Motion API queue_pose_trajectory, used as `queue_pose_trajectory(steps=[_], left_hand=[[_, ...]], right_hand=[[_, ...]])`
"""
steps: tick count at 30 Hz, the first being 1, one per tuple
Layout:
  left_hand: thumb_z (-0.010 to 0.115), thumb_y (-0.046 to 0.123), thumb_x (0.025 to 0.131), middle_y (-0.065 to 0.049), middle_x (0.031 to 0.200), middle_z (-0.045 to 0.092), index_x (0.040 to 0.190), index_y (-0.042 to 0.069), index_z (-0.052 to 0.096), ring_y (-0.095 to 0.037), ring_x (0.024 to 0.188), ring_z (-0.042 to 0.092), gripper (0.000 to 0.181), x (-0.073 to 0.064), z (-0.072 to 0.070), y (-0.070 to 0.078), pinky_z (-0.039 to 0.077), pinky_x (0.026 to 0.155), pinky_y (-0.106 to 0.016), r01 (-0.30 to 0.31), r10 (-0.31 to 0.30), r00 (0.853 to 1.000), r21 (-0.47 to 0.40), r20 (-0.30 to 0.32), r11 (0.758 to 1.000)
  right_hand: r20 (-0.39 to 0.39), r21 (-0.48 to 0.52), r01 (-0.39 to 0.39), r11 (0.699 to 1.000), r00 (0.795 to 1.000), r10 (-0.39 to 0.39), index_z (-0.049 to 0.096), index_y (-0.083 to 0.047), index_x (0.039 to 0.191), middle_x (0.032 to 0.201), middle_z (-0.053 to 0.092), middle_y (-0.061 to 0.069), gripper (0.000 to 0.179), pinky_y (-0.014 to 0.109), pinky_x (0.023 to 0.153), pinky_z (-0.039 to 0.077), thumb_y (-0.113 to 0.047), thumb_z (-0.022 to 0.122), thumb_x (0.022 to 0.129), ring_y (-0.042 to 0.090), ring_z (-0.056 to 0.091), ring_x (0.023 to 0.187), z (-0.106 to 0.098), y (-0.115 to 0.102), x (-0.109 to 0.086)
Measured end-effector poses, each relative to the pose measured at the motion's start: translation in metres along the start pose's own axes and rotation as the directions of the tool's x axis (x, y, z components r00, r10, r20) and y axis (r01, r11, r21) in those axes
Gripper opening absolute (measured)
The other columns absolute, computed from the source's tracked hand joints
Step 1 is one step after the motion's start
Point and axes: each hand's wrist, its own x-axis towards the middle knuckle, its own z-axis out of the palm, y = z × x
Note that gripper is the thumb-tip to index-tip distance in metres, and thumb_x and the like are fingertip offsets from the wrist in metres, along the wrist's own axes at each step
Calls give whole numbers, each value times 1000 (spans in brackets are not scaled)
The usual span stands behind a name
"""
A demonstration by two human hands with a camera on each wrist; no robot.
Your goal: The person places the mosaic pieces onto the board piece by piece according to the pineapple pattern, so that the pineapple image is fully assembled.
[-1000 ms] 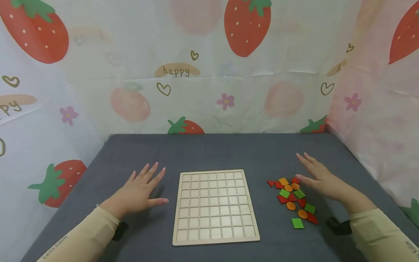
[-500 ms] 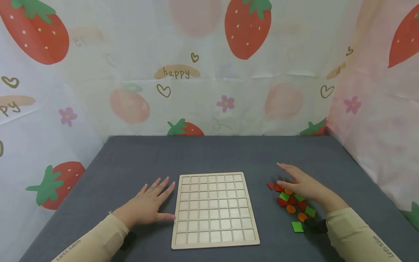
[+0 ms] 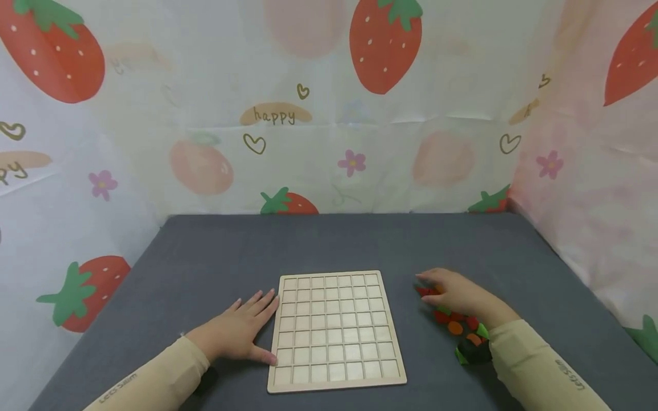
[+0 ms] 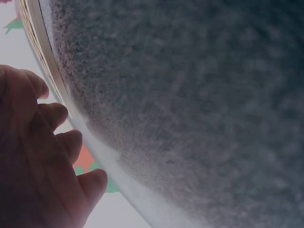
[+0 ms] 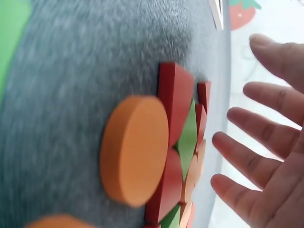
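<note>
A pale wooden board [image 3: 336, 331] with a grid of shallow square cells lies mid-table. My left hand [image 3: 233, 331] is at its left edge, thumb and fingertips right at the rim, fingers spread. In the left wrist view, those fingertips [image 4: 71, 142] point toward the board's edge [image 4: 38, 42]. My right hand [image 3: 462, 294] hovers over a cluster of small flat pieces, partly hiding them, with nothing visible between thumb and fingers. The right wrist view shows an orange disc [image 5: 135, 152], a red piece [image 5: 173, 99] and a green piece [image 5: 187, 135] close below the relaxed fingers.
A dark grey cloth covers the table [image 3: 339, 242]. Strawberry-print curtains [image 3: 221, 68] stand behind it and on both sides. A green square [image 3: 461, 357] lies at the near end of the cluster, partly behind a dark strap item [image 3: 475, 349] at the right wrist.
My left hand has moved right and nearer, up to the board's left edge. The right hand has come left and down over the pieces, its fingers bending more. Board and pieces stay put.
</note>
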Motion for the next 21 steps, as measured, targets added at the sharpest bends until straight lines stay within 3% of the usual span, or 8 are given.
queue_pose_trajectory(steps=[8,14,21], left_hand=[[50,82,60,-11,153,7,147,5,13,-28,139,9,121,4,0,1,17,106,-55,14,-12,997,-30,78,999],[53,80,58,-11,153,8,146,2,12,-27,139,9,124,9,-7,4,19,106,-53,2,1,996,-25,85,1000],[54,79,58,-9,153,5,147,4,10,-25,139,7,124,14,-7,4,18,107,-52,0,3,995,-32,100,999]], right_hand=[[21,9,-49,999,999,49,56,-2,124,117,56,15,43,44,85,46,-19,65,86,33,53,107,7,-1,8],[-14,-13,-56,998,998,56,62,-2,116,110,60,11,35,42,82,47,-16,66,84,30,56,102,6,1,11],[-2,-8,-84,996,996,84,65,-5,106,103,61,8,25,39,77,49,-11,67,82,27,58,94,5,0,14]])
